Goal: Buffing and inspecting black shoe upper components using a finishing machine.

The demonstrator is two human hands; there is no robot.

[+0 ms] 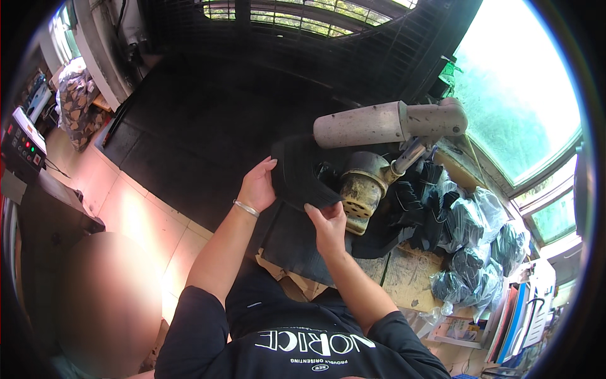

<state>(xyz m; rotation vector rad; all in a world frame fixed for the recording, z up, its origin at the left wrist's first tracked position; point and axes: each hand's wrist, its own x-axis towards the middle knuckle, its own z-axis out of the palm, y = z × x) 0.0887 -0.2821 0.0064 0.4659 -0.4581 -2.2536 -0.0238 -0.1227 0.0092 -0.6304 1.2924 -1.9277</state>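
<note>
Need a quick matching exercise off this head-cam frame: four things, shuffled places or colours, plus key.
Things:
1. curved black piece
2. bracelet
3. clear plastic bags
4. control box

Places or colours:
A. piled on the picture's right side
B. silvery
C. at the picture's far left
D. held between the left hand and the right hand

Pairs: 1-D, 2-B, 3-A, 4-C

A thin, black, curved piece (291,180), bowed like a crescent, held between left hand (257,186) and right hand (328,227).
</note>
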